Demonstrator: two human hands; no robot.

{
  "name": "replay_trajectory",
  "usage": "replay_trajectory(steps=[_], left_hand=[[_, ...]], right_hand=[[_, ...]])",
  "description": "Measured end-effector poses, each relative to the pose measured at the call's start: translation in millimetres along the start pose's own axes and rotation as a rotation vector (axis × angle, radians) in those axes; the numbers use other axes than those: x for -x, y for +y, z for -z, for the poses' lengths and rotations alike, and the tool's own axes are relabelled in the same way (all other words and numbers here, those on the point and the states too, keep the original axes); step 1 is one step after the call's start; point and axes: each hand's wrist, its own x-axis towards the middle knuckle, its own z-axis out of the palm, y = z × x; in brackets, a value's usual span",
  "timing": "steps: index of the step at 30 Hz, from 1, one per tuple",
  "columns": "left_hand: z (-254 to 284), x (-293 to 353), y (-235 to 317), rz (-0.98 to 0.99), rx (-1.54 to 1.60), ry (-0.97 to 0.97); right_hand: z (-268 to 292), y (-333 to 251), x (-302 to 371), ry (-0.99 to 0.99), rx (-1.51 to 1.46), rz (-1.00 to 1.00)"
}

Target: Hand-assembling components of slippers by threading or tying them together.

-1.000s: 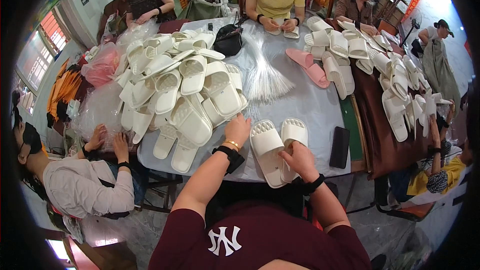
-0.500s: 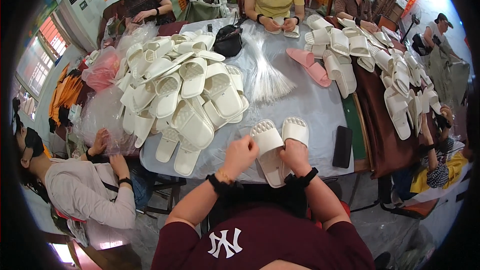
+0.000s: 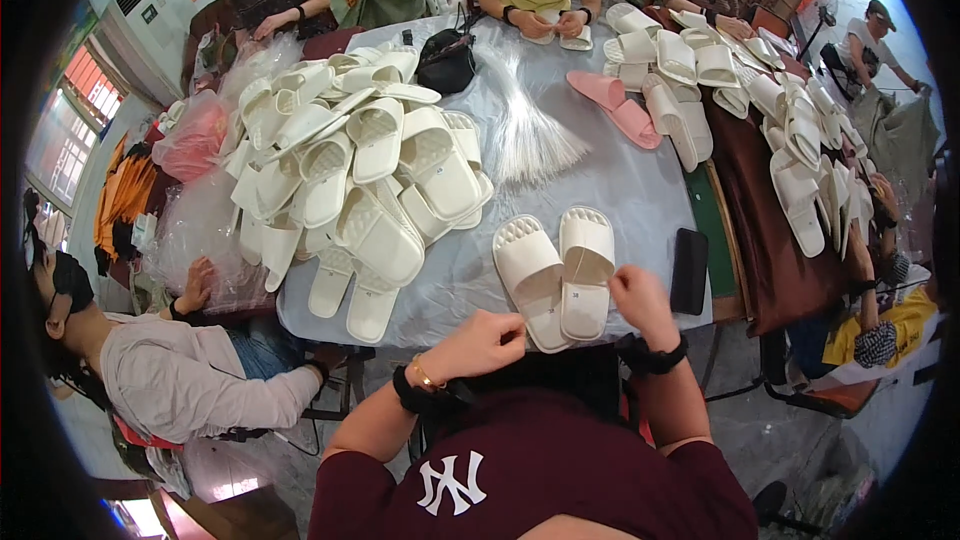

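Observation:
Two cream-white slide slippers lie side by side in front of me at the near table edge, toes pointing away: the left slipper (image 3: pixel 528 275) tilts slightly, and its heel meets the right slipper (image 3: pixel 586 270). My left hand (image 3: pixel 490 342) is closed, fingers curled, just left of the left slipper's heel. My right hand (image 3: pixel 643 300) is also closed, its fingertips beside the right slipper's outer edge; whether they touch it I cannot tell. Anything thin inside either hand is hidden. Past the slippers lies a fanned bundle of thin clear strands (image 3: pixel 528 135).
A large slipper pile (image 3: pixel 350 155) covers the table's left. Pink slippers (image 3: pixel 615 108) and more white slippers (image 3: pixel 680 125) lie right. A black oblong object (image 3: pixel 689 271) sits at the right edge, a black bag (image 3: pixel 446 62) at the back. Several people sit around the table.
My right hand has come off the right slipper, moving outward to its right side. My left hand has drawn back toward me, from the left slipper's strap to near its heel.

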Motion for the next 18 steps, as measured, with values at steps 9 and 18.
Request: replay_trajectory(steps=[9, 18], left_hand=[[8.4, -7.4, 12.6, -0.046, -0.069, -0.179], [33.7, -12.3, -5.7, 0.173, 0.099, 0.191]], right_hand=[[16.7, -59.1, 35.9, -0.054, -0.293, 0.821], [14.5, -45.2, 61.3, 0.017, 0.018, 0.483]])
